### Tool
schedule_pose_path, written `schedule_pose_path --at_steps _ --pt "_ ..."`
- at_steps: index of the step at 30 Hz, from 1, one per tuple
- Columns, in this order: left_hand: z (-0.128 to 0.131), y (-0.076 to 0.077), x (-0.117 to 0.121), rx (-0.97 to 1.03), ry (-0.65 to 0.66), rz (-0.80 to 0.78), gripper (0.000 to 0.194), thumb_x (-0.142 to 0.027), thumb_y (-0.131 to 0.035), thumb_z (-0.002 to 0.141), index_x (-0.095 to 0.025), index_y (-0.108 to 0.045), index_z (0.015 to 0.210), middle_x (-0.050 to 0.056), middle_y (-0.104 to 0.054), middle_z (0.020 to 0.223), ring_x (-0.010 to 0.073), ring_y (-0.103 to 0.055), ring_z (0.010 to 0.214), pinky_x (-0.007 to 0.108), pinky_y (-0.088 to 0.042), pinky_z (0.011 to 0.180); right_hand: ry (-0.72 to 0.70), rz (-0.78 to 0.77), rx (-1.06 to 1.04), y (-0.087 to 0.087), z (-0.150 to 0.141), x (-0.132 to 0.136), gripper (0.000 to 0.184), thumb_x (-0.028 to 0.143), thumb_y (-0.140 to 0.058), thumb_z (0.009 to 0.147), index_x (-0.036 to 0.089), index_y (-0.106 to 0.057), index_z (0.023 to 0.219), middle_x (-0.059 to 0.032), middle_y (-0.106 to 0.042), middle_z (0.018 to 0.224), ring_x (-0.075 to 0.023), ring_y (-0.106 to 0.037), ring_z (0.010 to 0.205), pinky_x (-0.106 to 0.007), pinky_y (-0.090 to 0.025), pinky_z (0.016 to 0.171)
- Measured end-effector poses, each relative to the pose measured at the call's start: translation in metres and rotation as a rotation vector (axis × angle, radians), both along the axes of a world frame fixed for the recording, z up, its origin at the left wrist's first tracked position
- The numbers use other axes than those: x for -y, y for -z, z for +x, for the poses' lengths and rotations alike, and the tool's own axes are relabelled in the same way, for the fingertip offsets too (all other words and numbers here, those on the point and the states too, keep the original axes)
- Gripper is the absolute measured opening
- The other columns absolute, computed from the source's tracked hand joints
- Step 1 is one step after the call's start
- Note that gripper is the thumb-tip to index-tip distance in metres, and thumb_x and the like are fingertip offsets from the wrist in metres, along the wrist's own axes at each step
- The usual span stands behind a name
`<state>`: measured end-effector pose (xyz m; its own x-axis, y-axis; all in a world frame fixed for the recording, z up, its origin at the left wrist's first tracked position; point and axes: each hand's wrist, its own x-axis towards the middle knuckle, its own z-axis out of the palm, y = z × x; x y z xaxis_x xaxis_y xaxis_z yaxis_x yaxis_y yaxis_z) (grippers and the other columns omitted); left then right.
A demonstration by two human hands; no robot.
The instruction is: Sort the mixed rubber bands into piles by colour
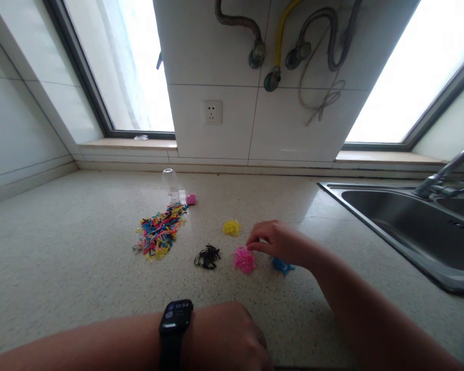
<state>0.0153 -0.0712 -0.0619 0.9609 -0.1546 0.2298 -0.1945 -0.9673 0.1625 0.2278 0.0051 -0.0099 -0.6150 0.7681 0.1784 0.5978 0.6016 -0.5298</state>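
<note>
My right hand is at the upper edge of a pile of pink rubber bands, thumb and fingertips pinched together; anything between them is too small to make out. A pile of blue rubber bands lies partly under that hand. Black rubber bands are left of the pink ones, and yellow rubber bands sit farther back. A larger heap of mixed-colour rubber bands spreads to the left. My left hand, below a black watch, rests closed near the front edge, its fingertips hidden.
Behind the mixed heap are a clear plastic bottle and a small pink object, perhaps its cap. A steel sink with a faucet is set into the speckled counter at right. Pipes and a socket are on the wall.
</note>
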Motion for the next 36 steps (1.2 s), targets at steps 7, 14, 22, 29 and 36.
schedule_pose_path --at_steps 7,14,22,29,36 --pt "0.000 -0.001 0.002 0.089 0.019 0.005 0.023 -0.021 -0.068 0.083 -0.019 -0.050 0.071 -0.004 -0.065 0.074 0.0119 -0.054 0.067 0.030 -0.036 0.046 0.177 0.113 0.012 0.007 0.013 -0.013 0.032 0.044 -0.057 0.092 0.019 -0.074 0.080 -0.0043 -0.067 0.074 -0.0138 -0.055 0.066 -0.027 -0.035 0.063" --pt "-0.005 -0.024 -0.007 0.161 -0.119 0.079 0.030 -0.034 -0.058 0.091 -0.019 -0.049 0.067 -0.004 -0.054 0.056 0.0125 -0.047 0.056 0.032 -0.027 0.046 0.372 0.181 -0.009 0.022 0.024 -0.033 0.043 0.046 -0.048 0.094 0.017 -0.070 0.071 -0.0025 -0.060 0.061 -0.0138 -0.048 0.058 -0.027 -0.031 0.058" --pt "-0.054 -0.072 -0.085 0.068 -0.840 0.076 0.040 -0.042 -0.039 0.100 -0.018 -0.065 0.081 0.001 -0.062 0.068 0.0111 -0.054 0.062 0.026 -0.036 0.063 0.559 0.089 -0.139 0.037 0.044 -0.057 0.052 0.054 -0.044 0.092 0.014 -0.071 0.072 0.0011 -0.047 0.051 -0.0124 -0.039 0.049 -0.028 -0.028 0.052" --pt "-0.127 -0.056 -0.165 0.115 -1.322 0.030 0.057 -0.049 -0.024 0.102 -0.016 -0.070 0.089 0.006 -0.068 0.076 0.0147 -0.059 0.067 0.027 -0.039 0.065 0.632 0.049 -0.140 0.049 0.059 -0.080 0.051 0.054 -0.044 0.089 0.015 -0.071 0.071 -0.0004 -0.052 0.054 -0.0136 -0.044 0.052 -0.028 -0.031 0.055" --pt "-0.168 -0.031 -0.199 -0.040 -1.444 -0.027 0.044 -0.054 -0.046 0.096 -0.015 -0.066 0.096 0.005 -0.067 0.084 0.0159 -0.062 0.076 0.036 -0.050 0.078 0.620 0.004 -0.113 0.054 0.061 -0.086 0.050 0.054 -0.044 0.088 0.016 -0.072 0.072 -0.0012 -0.056 0.057 -0.0141 -0.045 0.053 -0.028 -0.032 0.055"
